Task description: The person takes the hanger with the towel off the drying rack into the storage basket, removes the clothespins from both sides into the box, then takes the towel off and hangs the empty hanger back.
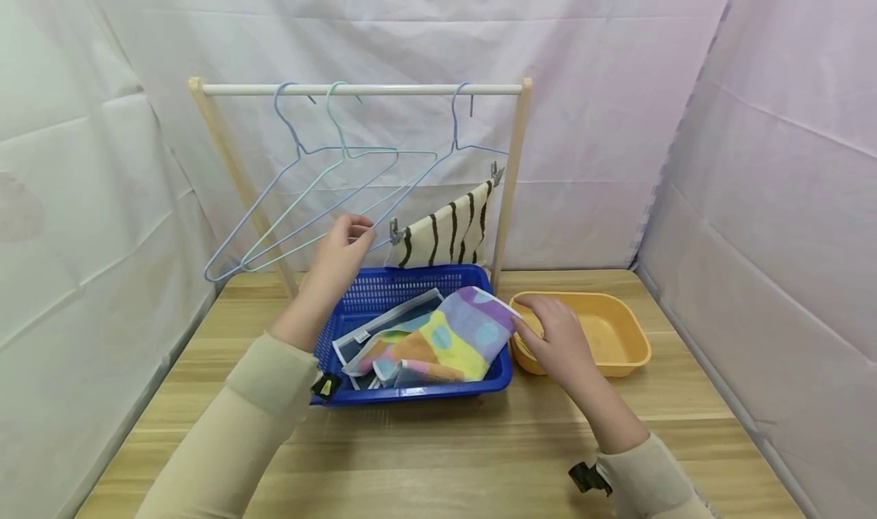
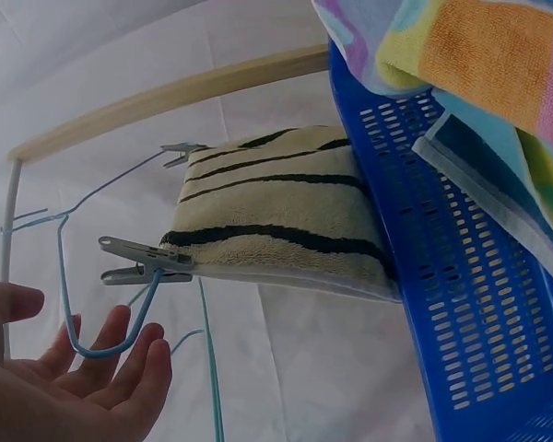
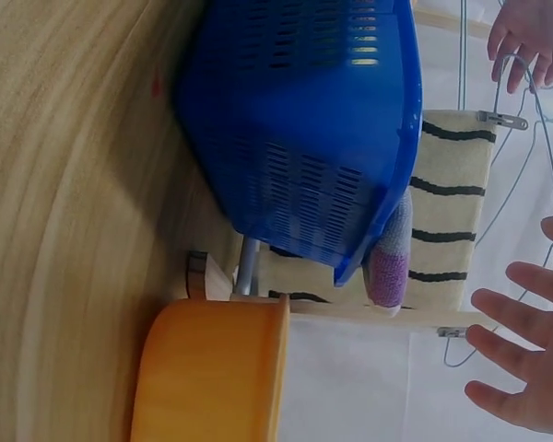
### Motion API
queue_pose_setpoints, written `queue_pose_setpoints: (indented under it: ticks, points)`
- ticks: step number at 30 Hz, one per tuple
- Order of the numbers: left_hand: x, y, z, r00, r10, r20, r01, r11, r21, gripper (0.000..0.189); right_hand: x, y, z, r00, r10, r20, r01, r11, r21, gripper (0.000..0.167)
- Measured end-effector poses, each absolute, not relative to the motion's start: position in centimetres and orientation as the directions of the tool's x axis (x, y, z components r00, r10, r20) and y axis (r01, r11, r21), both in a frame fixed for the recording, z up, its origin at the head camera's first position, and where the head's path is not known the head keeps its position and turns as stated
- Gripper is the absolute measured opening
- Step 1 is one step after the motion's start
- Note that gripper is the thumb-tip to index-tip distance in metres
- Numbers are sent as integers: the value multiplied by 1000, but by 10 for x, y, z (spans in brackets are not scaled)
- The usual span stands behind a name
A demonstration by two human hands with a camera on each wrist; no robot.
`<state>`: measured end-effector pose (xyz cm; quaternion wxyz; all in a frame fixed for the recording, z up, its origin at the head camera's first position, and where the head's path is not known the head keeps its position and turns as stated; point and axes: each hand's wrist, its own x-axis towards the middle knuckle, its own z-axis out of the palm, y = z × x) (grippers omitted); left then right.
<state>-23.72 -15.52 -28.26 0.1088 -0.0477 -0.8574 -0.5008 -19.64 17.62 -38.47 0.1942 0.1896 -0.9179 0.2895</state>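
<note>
A cream towel with dark wavy stripes hangs from the rightmost blue hanger, held by a metal clip at each end. At the hanger's near end is my left hand; its thumb stands apart and the loosely bent fingers lie right at the wire. My right hand is spread, palm toward the rack, between the blue basket and the yellow basin, holding nothing. Inside the basket lie a colourful towel, its purple corner over the rim, and a dark white-edged cloth.
The rack's white rail runs between wooden posts. Another blue hanger and a mint hanger hang bare on its left half. White cloth walls enclose the wooden table at the back and both sides.
</note>
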Motion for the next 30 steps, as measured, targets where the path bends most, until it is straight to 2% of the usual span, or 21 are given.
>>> queue_pose_setpoints:
  ticks: [10,18,30]
  points:
    - [-253,-151,-287,-982,-8,190,170,409,897,36,-196,177,-388,-872,-224,435,-433,768,-472,30]
    - [-260,-147,-290,-983,-18,183,155,453,878,42,-198,174,-388,-905,-212,370,-385,778,-496,32]
    - [-261,-139,-289,-992,-90,86,21,566,824,54,-202,170,-384,-917,-223,330,-374,770,-518,33]
